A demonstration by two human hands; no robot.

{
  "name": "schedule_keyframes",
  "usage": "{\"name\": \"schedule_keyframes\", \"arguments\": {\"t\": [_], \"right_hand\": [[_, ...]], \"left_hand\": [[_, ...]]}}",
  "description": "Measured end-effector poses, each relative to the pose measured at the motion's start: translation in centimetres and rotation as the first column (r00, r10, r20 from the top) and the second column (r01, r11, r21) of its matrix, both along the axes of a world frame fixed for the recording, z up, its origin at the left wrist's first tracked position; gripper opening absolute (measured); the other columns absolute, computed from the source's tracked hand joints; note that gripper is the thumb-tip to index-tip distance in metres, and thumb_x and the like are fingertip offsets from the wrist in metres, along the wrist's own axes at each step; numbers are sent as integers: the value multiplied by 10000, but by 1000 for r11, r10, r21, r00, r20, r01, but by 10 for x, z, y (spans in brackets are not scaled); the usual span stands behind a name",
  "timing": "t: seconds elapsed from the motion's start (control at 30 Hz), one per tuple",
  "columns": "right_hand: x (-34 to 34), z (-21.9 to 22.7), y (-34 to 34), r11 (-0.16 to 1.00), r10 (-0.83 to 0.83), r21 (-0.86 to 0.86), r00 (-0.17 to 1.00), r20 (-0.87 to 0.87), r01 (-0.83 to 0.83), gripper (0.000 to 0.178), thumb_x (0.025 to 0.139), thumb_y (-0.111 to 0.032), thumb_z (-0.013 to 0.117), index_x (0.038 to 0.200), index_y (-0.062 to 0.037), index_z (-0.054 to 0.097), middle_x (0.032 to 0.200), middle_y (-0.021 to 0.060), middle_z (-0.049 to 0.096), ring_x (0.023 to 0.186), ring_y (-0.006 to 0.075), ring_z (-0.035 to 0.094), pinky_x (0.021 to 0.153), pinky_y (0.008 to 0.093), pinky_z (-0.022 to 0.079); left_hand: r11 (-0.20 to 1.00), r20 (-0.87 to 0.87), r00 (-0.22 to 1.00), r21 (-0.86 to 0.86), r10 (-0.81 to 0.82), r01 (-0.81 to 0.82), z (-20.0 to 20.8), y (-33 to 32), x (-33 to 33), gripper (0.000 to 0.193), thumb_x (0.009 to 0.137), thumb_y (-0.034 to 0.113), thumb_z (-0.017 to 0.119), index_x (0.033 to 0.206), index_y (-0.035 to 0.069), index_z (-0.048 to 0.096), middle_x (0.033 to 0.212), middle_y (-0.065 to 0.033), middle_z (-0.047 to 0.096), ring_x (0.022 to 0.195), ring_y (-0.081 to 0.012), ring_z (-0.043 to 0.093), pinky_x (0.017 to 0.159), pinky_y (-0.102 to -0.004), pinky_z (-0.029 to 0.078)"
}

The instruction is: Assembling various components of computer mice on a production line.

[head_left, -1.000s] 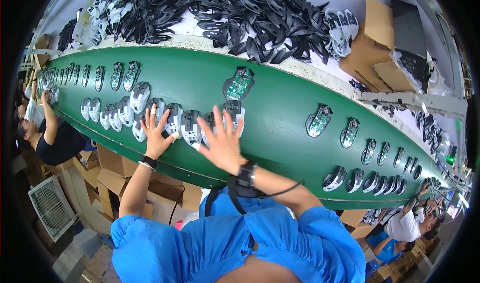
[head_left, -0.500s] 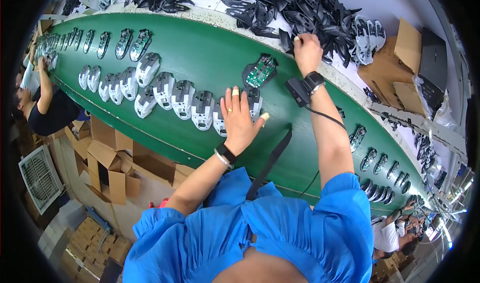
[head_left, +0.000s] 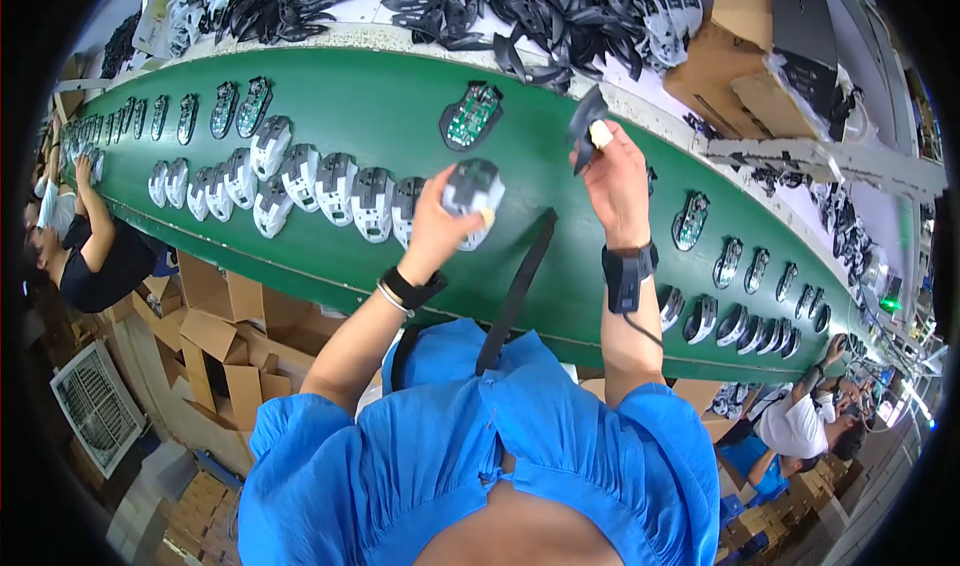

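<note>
My left hand [head_left: 445,221] grips a white and grey computer mouse shell [head_left: 472,188], lifted at the right end of a row of like shells [head_left: 372,206]. A curved black plastic part [head_left: 586,126] is pinched in my right hand [head_left: 612,176], near the belt's far edge. Pale covers sit on some of my fingertips. Beyond the left hand, a mouse base with a green circuit board [head_left: 472,118] lies on the green belt [head_left: 350,86].
Loose black plastic parts [head_left: 520,11] are heaped on the far ledge, beside white shells [head_left: 668,21] and a cardboard box [head_left: 745,56]. More circuit-board bases [head_left: 690,221] lie at right. Co-workers [head_left: 85,241] sit at the belt's ends. A black strap [head_left: 518,286] hangs before me.
My right hand has drawn back from the heap with a black part. My left hand, earlier resting over the shells with fingers spread, now holds one. The view has shifted.
</note>
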State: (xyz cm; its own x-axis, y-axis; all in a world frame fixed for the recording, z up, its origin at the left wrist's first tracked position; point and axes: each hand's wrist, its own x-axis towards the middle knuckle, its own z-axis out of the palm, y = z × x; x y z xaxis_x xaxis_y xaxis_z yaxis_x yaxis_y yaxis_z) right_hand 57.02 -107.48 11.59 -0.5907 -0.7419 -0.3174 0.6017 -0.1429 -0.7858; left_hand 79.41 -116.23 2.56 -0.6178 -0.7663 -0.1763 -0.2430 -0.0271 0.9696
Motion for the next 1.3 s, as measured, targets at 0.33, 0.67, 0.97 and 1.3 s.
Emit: {"name": "schedule_keyframes", "arguments": {"t": [0.33, 0.67, 0.97, 1.3], "right_hand": [[88, 71, 35, 979, 205, 22, 962, -181, -205, 89, 841, -40, 664, 871, -54, 581, 749, -17, 616, 670, 39, 562, 581, 186, 446], [123, 97, 55, 955, 282, 227, 818, -502, -190, 158, 799, -43, 713, 913, -12, 607, 785, 38, 645, 693, 80, 608, 629, 209, 493], [130, 95, 89, 961, 226, -141, 969, -98, -238, 160, 819, -44, 687, 953, -31, 601, 853, 13, 662, 756, 83, 624, 697, 234, 518], [160, 105, 128, 947, 133, -268, 975, -177, -178, 136, 812, -6, 685, 901, -20, 584, 851, 53, 662, 746, 92, 630, 687, 233, 524]], "left_hand": [[823, -366, 873, 564, 322, -67, 111, 18, -25, 377, 975, 286, 496, 1207, -10, 512, 953, -14, 613, 799, -59, 562, 669, -220, 463], [941, -462, 828, 262, 317, -215, 134, 46, 6, 331, 930, 130, 527, 1210, -48, 517, 915, -35, 564, 746, -63, 507, 627, -208, 420], [967, -503, 864, 227, 11, 120, 165, 76, 33, 630, 806, 44, 688, 1346, -15, 369, 1205, -90, 546, 1075, -123, 539, 932, -267, 439], [932, -354, 891, 115, -284, 342, 187, 103, 67, 711, 644, 40, 799, 1264, 16, 451, 1096, -31, 580, 986, -109, 572, 869, -269, 474]]}}
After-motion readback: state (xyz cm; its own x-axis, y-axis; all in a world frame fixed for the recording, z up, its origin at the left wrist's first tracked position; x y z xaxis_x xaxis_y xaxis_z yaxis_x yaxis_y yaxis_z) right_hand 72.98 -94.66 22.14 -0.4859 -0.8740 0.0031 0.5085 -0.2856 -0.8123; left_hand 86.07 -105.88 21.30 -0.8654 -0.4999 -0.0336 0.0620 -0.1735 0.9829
